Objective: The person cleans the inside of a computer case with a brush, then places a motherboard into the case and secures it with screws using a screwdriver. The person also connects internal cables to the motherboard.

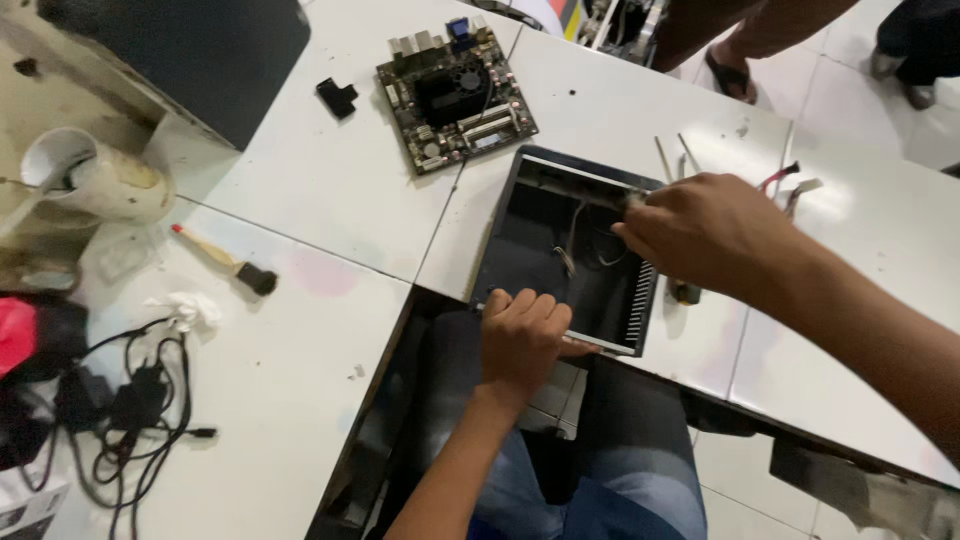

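An open black computer case (540,215) lies on the white table (330,180), with loose wires inside it. My left hand (522,340) grips the case's near edge, fingers curled over the rim. My right hand (705,232) is closed at the case's far right corner, pinching something small there that I cannot make out. A green motherboard (455,97) with a black fan lies on the table beyond the case, apart from both hands.
A small brush (225,260) and a crumpled tissue (185,310) lie to the left. Tangled black cables (135,410) sit at the near left. A white roll (95,180) and a black monitor (190,50) stand at the far left. Another person's feet (730,70) are beyond the table.
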